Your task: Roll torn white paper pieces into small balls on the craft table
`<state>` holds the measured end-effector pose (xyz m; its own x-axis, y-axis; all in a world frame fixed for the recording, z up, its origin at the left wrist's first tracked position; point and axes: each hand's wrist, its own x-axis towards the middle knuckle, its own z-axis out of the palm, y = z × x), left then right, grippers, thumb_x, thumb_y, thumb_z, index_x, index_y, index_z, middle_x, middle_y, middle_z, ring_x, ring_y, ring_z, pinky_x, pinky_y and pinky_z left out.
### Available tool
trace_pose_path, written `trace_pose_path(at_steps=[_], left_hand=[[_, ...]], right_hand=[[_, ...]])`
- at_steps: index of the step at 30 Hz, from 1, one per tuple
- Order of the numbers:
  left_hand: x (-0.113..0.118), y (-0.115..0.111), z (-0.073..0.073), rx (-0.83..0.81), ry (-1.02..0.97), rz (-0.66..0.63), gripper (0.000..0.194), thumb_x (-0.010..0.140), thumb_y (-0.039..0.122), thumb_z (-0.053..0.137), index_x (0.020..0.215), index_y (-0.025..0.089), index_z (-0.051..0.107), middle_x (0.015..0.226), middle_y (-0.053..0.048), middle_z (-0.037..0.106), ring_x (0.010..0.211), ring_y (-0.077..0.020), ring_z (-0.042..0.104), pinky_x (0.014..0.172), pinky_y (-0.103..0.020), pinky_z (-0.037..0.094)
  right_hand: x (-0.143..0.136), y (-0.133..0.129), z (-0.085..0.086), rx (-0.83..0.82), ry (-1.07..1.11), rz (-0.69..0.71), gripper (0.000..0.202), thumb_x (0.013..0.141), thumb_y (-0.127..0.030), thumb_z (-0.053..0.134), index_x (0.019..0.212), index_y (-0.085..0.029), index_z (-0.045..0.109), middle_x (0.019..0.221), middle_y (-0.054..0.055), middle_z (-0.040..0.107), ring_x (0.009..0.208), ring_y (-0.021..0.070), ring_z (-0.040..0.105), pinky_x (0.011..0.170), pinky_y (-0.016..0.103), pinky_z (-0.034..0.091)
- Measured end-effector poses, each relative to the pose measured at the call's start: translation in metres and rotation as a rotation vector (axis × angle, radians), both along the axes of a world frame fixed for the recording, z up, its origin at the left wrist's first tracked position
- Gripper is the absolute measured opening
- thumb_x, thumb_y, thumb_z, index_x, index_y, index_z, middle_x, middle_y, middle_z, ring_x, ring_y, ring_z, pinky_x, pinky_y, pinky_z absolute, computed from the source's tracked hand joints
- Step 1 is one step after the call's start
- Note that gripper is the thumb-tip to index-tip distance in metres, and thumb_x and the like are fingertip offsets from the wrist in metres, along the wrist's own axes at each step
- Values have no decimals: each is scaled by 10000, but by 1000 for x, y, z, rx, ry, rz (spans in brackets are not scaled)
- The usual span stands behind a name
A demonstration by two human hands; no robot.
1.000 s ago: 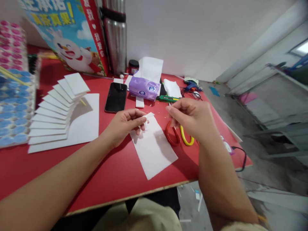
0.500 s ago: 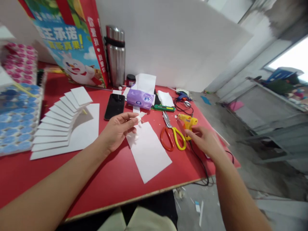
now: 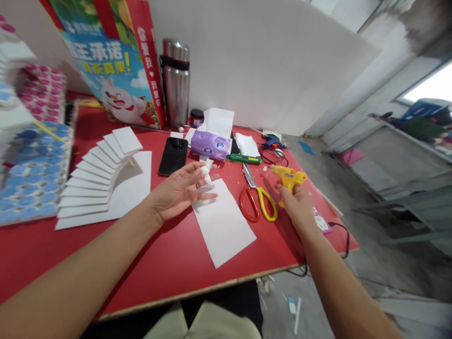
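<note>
Between the thumb and fingers of my left hand [image 3: 178, 190] is a small white piece [image 3: 206, 171], perhaps twisted paper; its exact kind I cannot make out. A blank white sheet [image 3: 224, 226] lies on the table just below that hand. My right hand [image 3: 299, 203] is wrapped round the handle of a yellow glue gun [image 3: 287, 177], its nozzle pointing left. Scissors [image 3: 254, 193] with one red and one yellow handle lie between the sheet and the glue gun. The fingers partly hide the gun's handle and trigger.
Left on the red table [image 3: 158, 268] stands a fan of white board steps [image 3: 92, 174]. Behind are a black phone [image 3: 173, 156], a purple tissue pack [image 3: 211, 145], a green cutter [image 3: 244, 158] and a steel flask [image 3: 176, 84]. A black cable [image 3: 348, 240] hangs near the right edge.
My right hand has closed round the glue gun and shifted it slightly to the right, raising it. The left hand has turned, its lower fingers spreading, and still pinches the white piece.
</note>
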<state>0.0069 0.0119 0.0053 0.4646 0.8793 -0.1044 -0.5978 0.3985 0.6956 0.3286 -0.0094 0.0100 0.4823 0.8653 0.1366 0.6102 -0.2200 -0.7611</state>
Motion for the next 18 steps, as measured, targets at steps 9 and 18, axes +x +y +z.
trace_pose_path(at_steps=[9, 18], left_hand=[[-10, 5, 8, 71, -57, 76, 274, 736, 377, 889, 900, 262, 703, 1511, -31, 567, 1352, -292, 551, 982, -462, 573], [-14, 10, 8, 39, -45, 185, 306, 703, 378, 918, 904, 257, 723, 1128, 2, 722, 946, -125, 683, 831, -230, 564]], right_hand=[[-56, -9, 39, 216, 574, 215, 207, 763, -343, 758, 905, -206, 695, 845, 8, 680, 580, 100, 512, 498, 243, 398], [-133, 13, 30, 71, 1211, 353, 178, 817, -337, 745, 878, -230, 615, 845, 13, 671, 793, 165, 658, 871, 410, 620]])
